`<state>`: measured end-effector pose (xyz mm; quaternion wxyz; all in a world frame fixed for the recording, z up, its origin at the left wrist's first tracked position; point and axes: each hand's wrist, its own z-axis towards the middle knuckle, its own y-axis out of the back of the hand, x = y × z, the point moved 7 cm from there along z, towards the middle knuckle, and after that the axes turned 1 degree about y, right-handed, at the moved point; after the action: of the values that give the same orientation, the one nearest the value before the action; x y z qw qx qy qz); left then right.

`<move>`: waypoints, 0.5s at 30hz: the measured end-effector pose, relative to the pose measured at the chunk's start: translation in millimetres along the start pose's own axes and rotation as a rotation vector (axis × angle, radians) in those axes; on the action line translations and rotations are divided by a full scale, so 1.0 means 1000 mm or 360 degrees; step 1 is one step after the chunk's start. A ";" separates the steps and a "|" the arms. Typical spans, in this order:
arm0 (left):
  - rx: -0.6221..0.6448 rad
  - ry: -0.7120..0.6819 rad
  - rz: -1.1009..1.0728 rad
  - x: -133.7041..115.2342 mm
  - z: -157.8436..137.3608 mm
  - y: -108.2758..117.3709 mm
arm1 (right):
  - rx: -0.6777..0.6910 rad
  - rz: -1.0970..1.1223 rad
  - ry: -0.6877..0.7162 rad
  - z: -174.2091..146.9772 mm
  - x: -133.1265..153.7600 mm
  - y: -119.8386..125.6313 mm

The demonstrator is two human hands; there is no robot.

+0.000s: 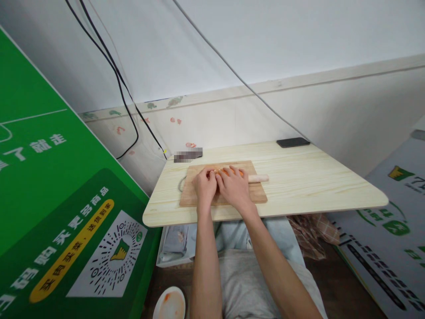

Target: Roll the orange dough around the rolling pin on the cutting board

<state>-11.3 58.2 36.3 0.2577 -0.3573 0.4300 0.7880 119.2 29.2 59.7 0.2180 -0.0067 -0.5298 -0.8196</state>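
Note:
My left hand [205, 182] rests on the left part of a wooden cutting board [191, 197], its fingers curled in toward the thumb. What those fingers hold, if anything, is hidden. Right beside it, my right hand [233, 185] lies palm down over the board with its fingers spread. Small orange food pieces [217, 171], perhaps carrot, show between and beyond the fingers; most are covered. A pale wooden handle [259, 178] sticks out from under my right hand past the board's right side; the rest of that tool is hidden.
The board lies on a light wood-grain table [305, 177]. A black phone [292, 142] sits at the back right, and a blurred-out dark object [188, 155] at the back left. Below left are a white bowl [170, 303] with orange stains and a white box [175, 243]. Green panels [66, 177] flank the table.

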 end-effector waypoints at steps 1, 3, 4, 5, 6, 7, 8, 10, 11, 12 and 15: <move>0.0002 -0.0001 -0.0010 0.000 0.000 0.000 | -0.0012 -0.0003 0.0004 -0.003 0.000 0.000; -0.0002 -0.0005 -0.0031 0.001 0.000 -0.001 | -0.0035 -0.0012 0.0011 -0.008 0.001 0.000; -0.0005 -0.0006 -0.0038 0.001 0.000 -0.001 | -0.0043 -0.0016 0.0011 -0.010 0.002 0.000; -0.0005 -0.0005 -0.0039 0.001 0.000 -0.001 | -0.0045 -0.0020 0.0009 -0.010 0.001 0.000; -0.0004 -0.0003 -0.0035 0.001 0.000 0.000 | -0.0043 -0.0022 0.0009 -0.009 0.001 -0.001; -0.0005 -0.0001 -0.0027 0.000 0.000 0.000 | -0.0039 -0.0023 0.0010 -0.007 0.001 -0.001; -0.0008 -0.0002 -0.0016 0.000 -0.001 0.000 | -0.0034 -0.0023 0.0014 -0.004 0.000 -0.002; -0.0016 -0.0010 0.0006 -0.001 -0.001 0.001 | -0.0021 -0.0027 0.0023 0.002 0.000 -0.003; -0.0018 -0.0014 0.0012 -0.002 -0.001 0.002 | -0.0016 -0.0030 0.0023 0.003 -0.001 -0.003; -0.0015 -0.0017 0.0012 -0.002 -0.001 0.001 | -0.0014 -0.0033 0.0021 0.004 -0.001 -0.003; -0.0003 -0.0015 -0.0010 -0.001 -0.001 0.000 | -0.0040 -0.0027 0.0033 -0.002 0.000 -0.002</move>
<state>-10.8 56.9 36.6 0.2618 -0.3551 0.4269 0.7894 118.7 27.9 57.2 0.2163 0.0037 -0.5172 -0.8280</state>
